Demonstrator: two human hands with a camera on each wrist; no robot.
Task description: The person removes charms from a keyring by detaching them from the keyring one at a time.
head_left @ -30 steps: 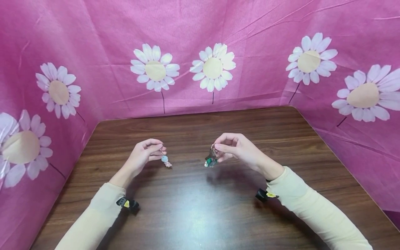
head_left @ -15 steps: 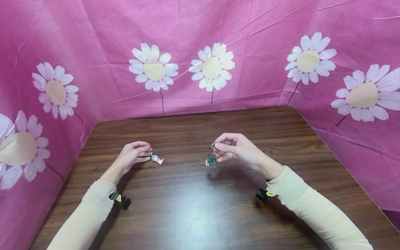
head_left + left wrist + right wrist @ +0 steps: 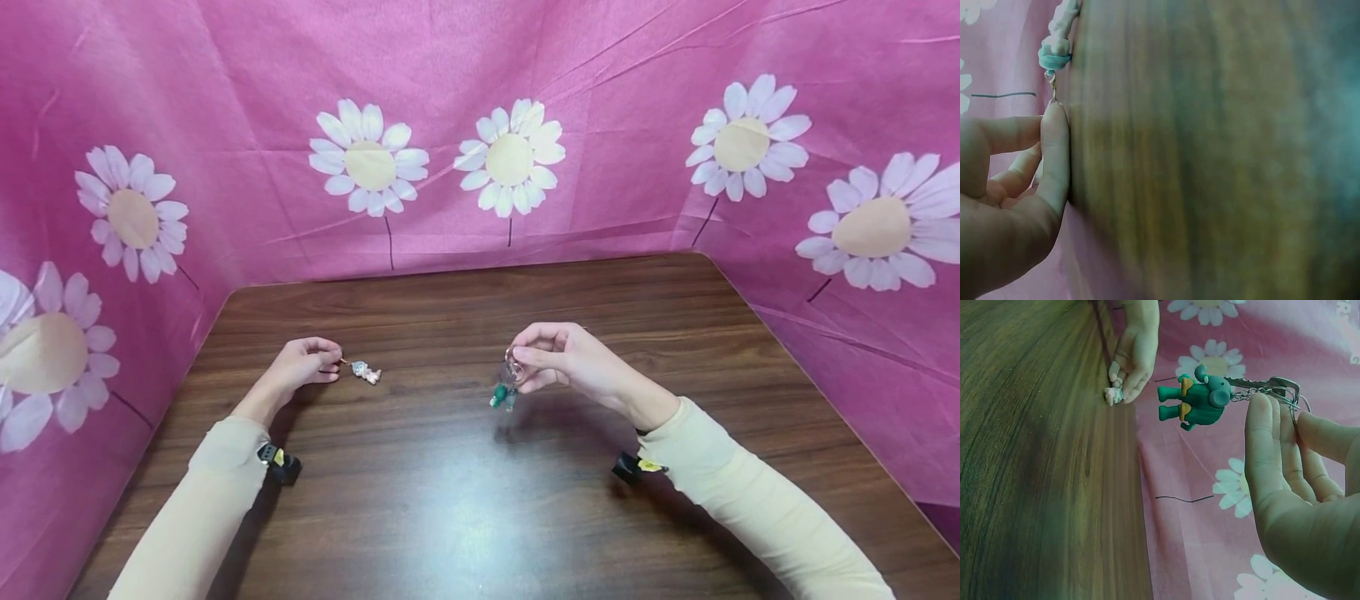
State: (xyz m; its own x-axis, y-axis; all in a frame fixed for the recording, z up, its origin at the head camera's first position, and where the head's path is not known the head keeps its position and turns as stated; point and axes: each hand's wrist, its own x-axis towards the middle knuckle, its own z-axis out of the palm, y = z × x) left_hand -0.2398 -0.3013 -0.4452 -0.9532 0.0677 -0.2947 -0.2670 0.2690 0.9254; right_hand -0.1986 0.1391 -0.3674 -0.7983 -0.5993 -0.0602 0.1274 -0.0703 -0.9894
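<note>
Hands on charms — left hand (image 3: 300, 367) pinches pink charm (image 3: 366, 372) lying on desk (image 3: 465, 500); right hand (image 3: 570, 358) pinches ring so green charm (image 3: 501, 395) dangles free.

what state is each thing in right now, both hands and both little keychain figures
left hand: fingers curled, pinching the end of the pale figure's chain, low at the table
pale figure charm: lying on its side on the table
right hand: raised above the table, pinching a key ring
green figure charm: dangling from the ring on a short chain, clear of the table
</note>
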